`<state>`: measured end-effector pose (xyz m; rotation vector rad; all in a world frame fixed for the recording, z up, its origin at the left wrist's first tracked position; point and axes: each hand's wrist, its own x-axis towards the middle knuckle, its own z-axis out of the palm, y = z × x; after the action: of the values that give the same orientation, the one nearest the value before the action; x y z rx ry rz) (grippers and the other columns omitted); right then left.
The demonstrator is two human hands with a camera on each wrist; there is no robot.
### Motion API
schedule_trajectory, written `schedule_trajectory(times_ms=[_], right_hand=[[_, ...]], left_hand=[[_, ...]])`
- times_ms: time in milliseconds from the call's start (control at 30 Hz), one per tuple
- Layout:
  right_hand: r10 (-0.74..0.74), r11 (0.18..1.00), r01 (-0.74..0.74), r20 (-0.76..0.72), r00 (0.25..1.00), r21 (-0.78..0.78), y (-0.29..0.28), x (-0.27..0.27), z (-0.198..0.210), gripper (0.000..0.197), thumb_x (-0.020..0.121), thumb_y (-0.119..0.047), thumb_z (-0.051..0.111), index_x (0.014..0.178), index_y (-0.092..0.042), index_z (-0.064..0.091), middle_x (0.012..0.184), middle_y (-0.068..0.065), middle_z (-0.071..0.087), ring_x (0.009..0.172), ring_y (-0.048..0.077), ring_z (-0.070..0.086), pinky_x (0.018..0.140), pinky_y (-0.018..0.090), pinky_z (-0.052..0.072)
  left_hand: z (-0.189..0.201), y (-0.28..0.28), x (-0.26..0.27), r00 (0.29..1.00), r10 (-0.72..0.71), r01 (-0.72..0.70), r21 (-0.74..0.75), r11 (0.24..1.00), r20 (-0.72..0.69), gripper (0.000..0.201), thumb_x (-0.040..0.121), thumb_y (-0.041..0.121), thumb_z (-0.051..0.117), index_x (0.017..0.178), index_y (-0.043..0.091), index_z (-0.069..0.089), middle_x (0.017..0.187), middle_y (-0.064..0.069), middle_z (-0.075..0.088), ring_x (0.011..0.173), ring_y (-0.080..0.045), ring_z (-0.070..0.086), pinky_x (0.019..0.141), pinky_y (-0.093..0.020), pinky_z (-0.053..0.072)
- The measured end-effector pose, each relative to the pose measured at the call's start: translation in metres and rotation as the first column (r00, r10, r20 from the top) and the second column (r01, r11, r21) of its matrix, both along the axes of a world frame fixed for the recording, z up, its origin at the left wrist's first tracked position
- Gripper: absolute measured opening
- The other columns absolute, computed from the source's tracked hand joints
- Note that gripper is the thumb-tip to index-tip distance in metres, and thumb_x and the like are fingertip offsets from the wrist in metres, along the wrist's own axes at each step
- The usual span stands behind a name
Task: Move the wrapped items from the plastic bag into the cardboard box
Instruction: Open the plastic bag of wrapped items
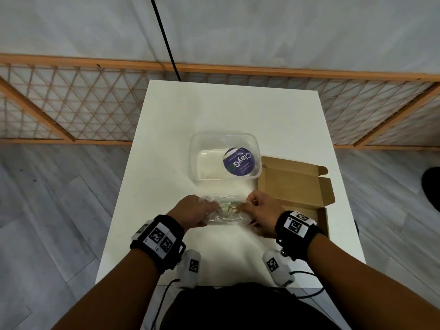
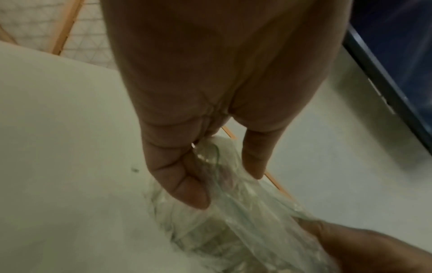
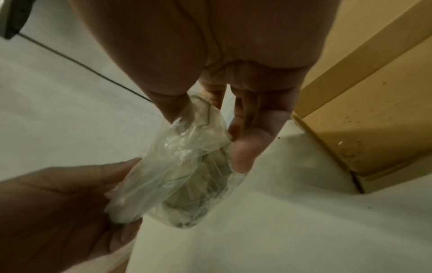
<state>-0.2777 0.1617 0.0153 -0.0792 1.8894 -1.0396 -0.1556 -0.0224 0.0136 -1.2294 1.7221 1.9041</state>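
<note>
A white table (image 1: 228, 108) stands on a pale plank floor, with a wooden lattice screen (image 1: 71, 108) behind it. At the near centre of the table, the left hand (image 1: 194, 211) and right hand (image 1: 260, 210) each pinch one side of the plastic bag (image 1: 226, 214), thumb against fingers, spreading its mouth between them. The wrapped items (image 3: 201, 177) show only as a pale bundle inside the bag; their number cannot be told. The cardboard box (image 1: 302, 186) lies open at about 3 o'clock from the hands, just beside the right hand, which is therefore the nearer one for the transfer. At 12 o'clock from the hands sits a clear plastic tub (image 1: 225, 158) with a round purple label (image 1: 238, 164).
</note>
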Motion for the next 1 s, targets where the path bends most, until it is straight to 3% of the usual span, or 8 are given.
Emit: schedule_trajectory(times_ms=[233, 300, 400, 567, 700, 767, 867, 1000], right_hand=[[0.171, 0.985, -0.169, -0.194, 0.966, 0.028, -0.001, 0.006, -0.017, 0.033, 0.092, -0.024, 0.074, 0.097, -0.016, 0.042, 0.073, 0.008, 0.060, 0.045, 0.012, 0.051, 0.038, 0.021, 0.041], [0.208, 0.978, -0.207, -0.267, 0.941, 0.033, 0.000, 0.006, -0.022, 0.029, 0.093, -0.019, 0.070, 0.092, -0.019, 0.041, 0.071, 0.006, 0.057, 0.044, 0.011, 0.051, 0.040, 0.023, 0.043], [0.315, 0.947, -0.314, -0.389, 0.866, 0.067, 0.001, 0.003, -0.024, 0.021, 0.099, -0.014, 0.054, 0.087, -0.026, 0.043, 0.066, 0.002, 0.055, 0.045, 0.013, 0.050, 0.042, 0.023, 0.042], [0.384, 0.923, -0.322, -0.504, 0.774, 0.209, -0.005, 0.000, -0.026, 0.040, 0.097, -0.001, 0.043, 0.092, -0.029, 0.070, 0.089, 0.002, 0.061, 0.078, 0.022, 0.061, 0.075, 0.025, 0.045], [0.504, 0.863, -0.380, -0.515, 0.693, 0.333, -0.006, 0.000, -0.023, 0.036, 0.100, -0.020, 0.052, 0.131, -0.033, 0.066, 0.123, 0.009, 0.049, 0.108, 0.025, 0.058, 0.093, 0.024, 0.044], [0.548, 0.836, -0.404, -0.520, 0.655, 0.372, -0.007, -0.001, -0.016, 0.041, 0.098, -0.026, 0.057, 0.138, -0.035, 0.060, 0.129, 0.006, 0.044, 0.115, 0.024, 0.056, 0.101, 0.028, 0.045], [0.602, 0.798, -0.408, -0.618, 0.506, 0.443, -0.011, 0.001, -0.004, 0.044, 0.091, -0.033, 0.067, 0.135, -0.036, 0.063, 0.129, 0.005, 0.045, 0.117, 0.026, 0.052, 0.100, 0.037, 0.050], [0.600, 0.727, -0.558, -0.765, 0.233, 0.400, -0.029, 0.011, 0.005, 0.030, 0.085, -0.025, 0.070, 0.115, -0.025, 0.073, 0.104, 0.006, 0.058, 0.089, 0.032, 0.064, 0.072, 0.042, 0.058]], left_hand=[[-0.017, -0.008, 0.014, 0.978, -0.160, 0.187, -0.221, 0.957, 0.135, 0.040, 0.078, 0.041, 0.077, 0.077, 0.005, 0.061, 0.079, -0.014, 0.061, 0.067, -0.025, 0.060, 0.062, -0.035, 0.053], [-0.022, -0.006, 0.017, 0.967, -0.189, 0.240, -0.361, 0.901, 0.171, 0.055, 0.074, 0.052, 0.079, 0.094, 0.005, 0.057, 0.087, -0.010, 0.063, 0.072, -0.024, 0.058, 0.066, -0.038, 0.049], [-0.023, -0.001, 0.021, 0.963, -0.229, 0.268, -0.575, 0.773, 0.140, 0.055, 0.082, 0.042, 0.082, 0.107, 0.012, 0.043, 0.110, -0.006, 0.050, 0.086, -0.024, 0.051, 0.077, -0.034, 0.041], [-0.015, 0.009, 0.025, 0.798, -0.593, 0.488, -0.692, 0.532, 0.108, 0.010, 0.097, 0.023, 0.060, 0.100, 0.027, 0.051, 0.164, -0.002, 0.020, 0.094, -0.030, 0.064, 0.078, -0.036, 0.049], [-0.014, 0.012, 0.029, 0.763, -0.604, 0.547, -0.725, 0.418, 0.228, 0.046, 0.095, 0.025, 0.058, 0.138, 0.042, 0.053, 0.171, -0.002, 0.009, 0.137, -0.030, 0.046, 0.104, -0.041, 0.048], [-0.016, 0.012, 0.029, 0.765, -0.600, 0.536, -0.749, 0.390, 0.235, 0.063, 0.091, 0.030, 0.066, 0.149, 0.041, 0.045, 0.164, -0.003, 0.020, 0.138, -0.029, 0.042, 0.108, -0.040, 0.046], [-0.018, 0.014, 0.027, 0.781, -0.592, 0.515, -0.741, 0.431, 0.198, 0.077, 0.087, 0.032, 0.074, 0.155, 0.036, 0.036, 0.144, -0.002, 0.034, 0.126, -0.026, 0.050, 0.099, -0.036, 0.050], [-0.017, 0.017, 0.023, 0.777, -0.598, 0.537, -0.702, 0.469, 0.195, 0.083, 0.088, 0.031, 0.073, 0.158, 0.031, 0.028, 0.136, -0.003, 0.042, 0.122, -0.027, 0.053, 0.097, -0.040, 0.051]])
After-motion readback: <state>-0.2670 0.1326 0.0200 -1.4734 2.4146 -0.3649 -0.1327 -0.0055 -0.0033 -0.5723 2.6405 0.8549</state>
